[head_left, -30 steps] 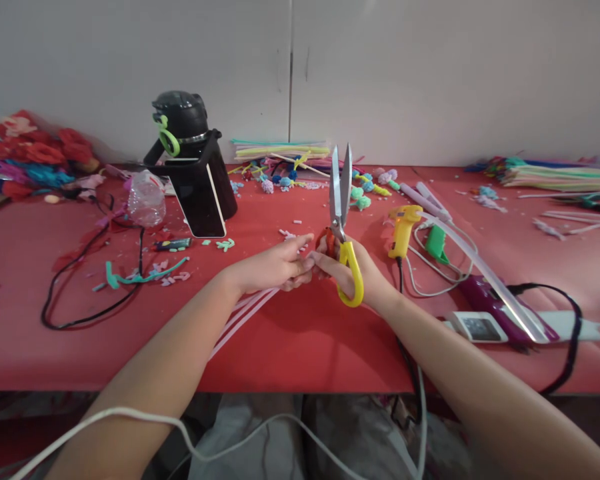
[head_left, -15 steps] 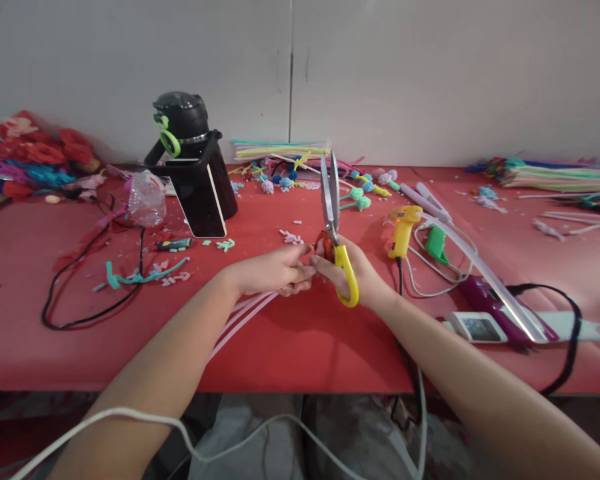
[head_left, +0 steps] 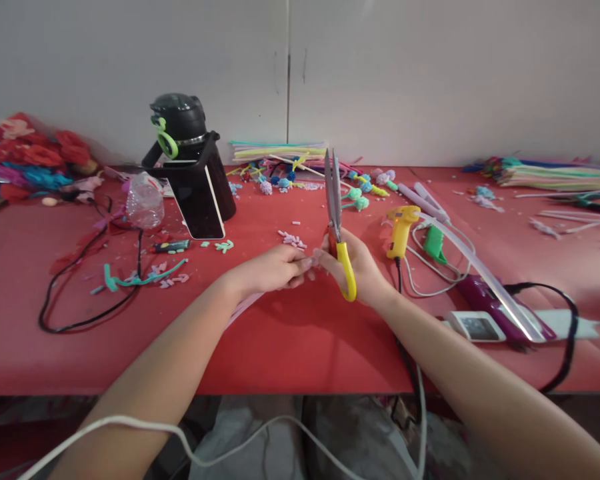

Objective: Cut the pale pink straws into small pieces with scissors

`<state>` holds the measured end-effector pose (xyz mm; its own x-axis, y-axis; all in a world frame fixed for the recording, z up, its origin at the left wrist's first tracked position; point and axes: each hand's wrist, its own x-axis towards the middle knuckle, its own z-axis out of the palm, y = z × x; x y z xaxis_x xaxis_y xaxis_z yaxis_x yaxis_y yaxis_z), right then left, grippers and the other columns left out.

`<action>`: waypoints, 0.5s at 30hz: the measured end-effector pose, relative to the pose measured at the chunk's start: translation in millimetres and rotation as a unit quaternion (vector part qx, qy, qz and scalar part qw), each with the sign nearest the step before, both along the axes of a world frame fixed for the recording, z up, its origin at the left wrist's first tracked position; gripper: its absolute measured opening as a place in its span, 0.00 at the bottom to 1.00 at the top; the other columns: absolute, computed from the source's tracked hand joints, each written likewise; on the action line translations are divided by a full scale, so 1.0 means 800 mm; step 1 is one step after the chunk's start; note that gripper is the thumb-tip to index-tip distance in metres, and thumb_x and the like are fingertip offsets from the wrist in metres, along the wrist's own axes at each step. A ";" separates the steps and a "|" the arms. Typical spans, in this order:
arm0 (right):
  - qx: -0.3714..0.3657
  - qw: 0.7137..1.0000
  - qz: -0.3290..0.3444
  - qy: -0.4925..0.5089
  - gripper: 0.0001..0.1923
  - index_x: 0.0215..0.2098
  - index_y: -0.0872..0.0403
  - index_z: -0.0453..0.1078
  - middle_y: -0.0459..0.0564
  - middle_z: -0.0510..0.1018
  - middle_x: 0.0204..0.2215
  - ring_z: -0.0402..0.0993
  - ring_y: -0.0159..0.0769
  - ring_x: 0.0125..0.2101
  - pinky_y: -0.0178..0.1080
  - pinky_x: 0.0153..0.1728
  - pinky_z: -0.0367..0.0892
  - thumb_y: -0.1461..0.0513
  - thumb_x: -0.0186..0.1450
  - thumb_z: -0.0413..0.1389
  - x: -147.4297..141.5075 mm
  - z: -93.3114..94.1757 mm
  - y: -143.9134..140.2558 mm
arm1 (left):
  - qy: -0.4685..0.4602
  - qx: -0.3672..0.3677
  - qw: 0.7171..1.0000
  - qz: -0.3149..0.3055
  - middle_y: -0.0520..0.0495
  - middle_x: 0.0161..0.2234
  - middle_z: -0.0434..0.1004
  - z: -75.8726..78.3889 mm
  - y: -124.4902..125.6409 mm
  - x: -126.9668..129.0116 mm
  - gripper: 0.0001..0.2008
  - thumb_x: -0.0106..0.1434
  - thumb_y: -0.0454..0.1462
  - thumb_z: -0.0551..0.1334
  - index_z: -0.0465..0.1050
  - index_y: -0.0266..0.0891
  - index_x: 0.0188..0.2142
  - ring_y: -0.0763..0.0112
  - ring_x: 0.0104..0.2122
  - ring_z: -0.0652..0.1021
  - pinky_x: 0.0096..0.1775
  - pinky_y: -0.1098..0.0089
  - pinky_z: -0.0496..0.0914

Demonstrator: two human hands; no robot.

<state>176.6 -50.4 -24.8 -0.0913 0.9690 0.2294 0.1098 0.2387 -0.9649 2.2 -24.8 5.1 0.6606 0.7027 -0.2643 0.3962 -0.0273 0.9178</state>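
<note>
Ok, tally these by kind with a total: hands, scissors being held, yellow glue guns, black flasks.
Hands: 2 (left hand, right hand)
Held scissors: 1
Yellow glue gun: 1
Black flask: 1
Total: 5

The scissors (head_left: 335, 207) in a person's right hand (head_left: 360, 267) swing round, their blades drawing closer together and leaning to the left of where they pointed a second earlier; the wide yellow loop now shows as a slimmer curve, with the orange-red handle (head_left: 333, 241) close beside it. The left hand's (head_left: 277, 267) raised index finger drops, baring more of the lilac clippings (head_left: 292, 240) beyond. Pale pink strips (head_left: 244, 308) now show only a short stretch beside the left forearm.
</note>
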 end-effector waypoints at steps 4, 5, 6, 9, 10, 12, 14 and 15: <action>-0.002 0.999 -0.029 -0.027 0.23 0.31 0.50 0.57 0.38 0.66 0.21 0.63 0.28 0.22 0.34 0.25 0.62 0.46 0.58 0.63 0.004 0.001 0.002 | -0.003 0.105 0.992 0.064 0.53 0.22 0.62 -0.003 0.006 -0.001 0.19 0.69 0.47 0.55 0.71 0.35 0.28 0.75 0.23 0.63 0.28 0.71 0.59; -0.006 0.999 -0.032 -0.035 0.23 0.30 0.50 0.57 0.39 0.66 0.20 0.64 0.29 0.22 0.34 0.25 0.61 0.46 0.59 0.63 0.007 0.001 0.002 | -0.002 0.135 0.987 0.089 0.52 0.23 0.63 -0.004 0.009 -0.002 0.19 0.68 0.47 0.55 0.70 0.36 0.28 0.75 0.24 0.64 0.29 0.71 0.59; -0.013 0.998 -0.033 -0.045 0.23 0.29 0.50 0.57 0.39 0.66 0.20 0.64 0.29 0.22 0.34 0.24 0.60 0.45 0.59 0.63 0.010 0.000 0.003 | -0.005 0.161 0.980 0.117 0.52 0.23 0.63 -0.004 0.013 -0.005 0.19 0.68 0.47 0.55 0.70 0.36 0.27 0.74 0.24 0.64 0.30 0.71 0.59; -0.041 0.993 -0.031 -0.111 0.24 0.27 0.51 0.59 0.40 0.65 0.19 0.63 0.29 0.21 0.34 0.23 0.57 0.43 0.60 0.61 0.022 -0.002 0.003 | -0.041 0.194 0.957 0.213 0.52 0.23 0.63 -0.006 0.026 -0.014 0.17 0.68 0.45 0.55 0.67 0.37 0.26 0.73 0.24 0.65 0.30 0.70 0.60; -0.045 0.988 -0.031 -0.143 0.24 0.27 0.51 0.60 0.40 0.65 0.18 0.62 0.29 0.20 0.34 0.22 0.56 0.42 0.60 0.61 0.026 -0.002 0.002 | -0.056 0.198 0.949 0.241 0.52 0.22 0.62 -0.006 0.030 -0.018 0.17 0.68 0.45 0.55 0.66 0.38 0.26 0.73 0.24 0.64 0.29 0.70 0.59; -0.047 0.978 -0.019 -0.204 0.25 0.26 0.52 0.61 0.41 0.66 0.18 0.62 0.29 0.20 0.34 0.22 0.54 0.42 0.61 0.60 0.036 -0.001 0.000 | -0.080 0.206 0.934 0.280 0.53 0.20 0.59 -0.005 0.036 -0.025 0.17 0.68 0.46 0.54 0.64 0.39 0.26 0.73 0.21 0.62 0.26 0.70 0.57; -0.047 0.965 0.000 -0.257 0.26 0.24 0.52 0.61 0.41 0.66 0.18 0.61 0.28 0.20 0.34 0.21 0.52 0.41 0.62 0.59 0.045 0.002 -0.001 | -0.090 0.218 0.924 0.301 0.55 0.19 0.55 -0.004 0.040 -0.030 0.17 0.69 0.47 0.53 0.62 0.41 0.26 0.73 0.20 0.59 0.24 0.70 0.54; -0.050 0.960 0.008 -0.277 0.27 0.23 0.53 0.60 0.41 0.65 0.18 0.61 0.28 0.20 0.34 0.22 0.52 0.41 0.62 0.58 0.050 0.004 -0.002 | -0.090 0.221 0.923 0.302 0.55 0.19 0.54 -0.003 0.041 -0.032 0.17 0.69 0.47 0.52 0.61 0.41 0.27 0.74 0.19 0.57 0.24 0.70 0.52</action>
<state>216.3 -52.3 -21.2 -0.1883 0.9810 0.0475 0.6092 0.1546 -0.7778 -23.7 8.4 2.7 0.1176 0.9700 0.2128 0.3037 -0.2392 0.9223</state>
